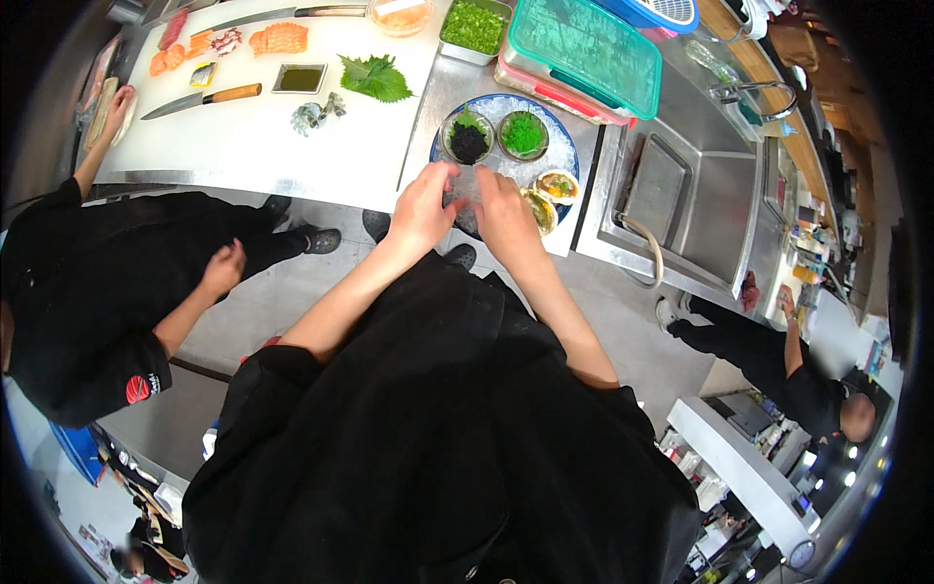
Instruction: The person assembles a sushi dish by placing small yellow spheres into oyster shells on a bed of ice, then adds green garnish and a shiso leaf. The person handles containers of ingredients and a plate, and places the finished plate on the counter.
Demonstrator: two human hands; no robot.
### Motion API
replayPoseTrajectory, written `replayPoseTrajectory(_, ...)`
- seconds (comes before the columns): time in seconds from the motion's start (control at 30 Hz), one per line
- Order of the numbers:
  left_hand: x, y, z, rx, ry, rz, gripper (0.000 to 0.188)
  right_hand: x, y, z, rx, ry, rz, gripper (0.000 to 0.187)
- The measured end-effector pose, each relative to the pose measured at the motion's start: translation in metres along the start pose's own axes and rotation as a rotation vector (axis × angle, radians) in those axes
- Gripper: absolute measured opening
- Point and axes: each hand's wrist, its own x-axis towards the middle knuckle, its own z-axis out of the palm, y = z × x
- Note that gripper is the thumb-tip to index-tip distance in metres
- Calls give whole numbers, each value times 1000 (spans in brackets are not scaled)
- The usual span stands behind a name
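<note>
Both hands' curled fingers point(449, 177) on iced platter point(562, 136)

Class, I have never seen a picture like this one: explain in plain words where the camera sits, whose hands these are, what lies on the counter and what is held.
The single picture comes from a wide fisheye camera on a person's head, looking down, so edges bend. The bare left hand and right hand belong to that person in black. Both rest at the near rim of a round blue plate of crushed ice carrying two small glass bowls of greens and open shells. Whether the hands grip anything is unclear. On the white cutting board lie a wooden-handled knife, orange salmon pieces and a green leaf. Other people stand nearby.
</note>
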Motion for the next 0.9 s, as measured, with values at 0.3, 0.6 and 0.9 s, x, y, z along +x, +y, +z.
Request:
replayPoseTrajectory(0.3,7,-3,-1,-8,-5,-81,8,-11,23,-14,238,150,-91,19)
replayPoseTrajectory(0.6,-38,-7,-75,-57,123,-371,20,-22,155,-123,-435,336,333,26)
replayPoseTrajectory(0.9,77,-53,-151,29,83,-270,11,186,-50,106,86,68,223,24)
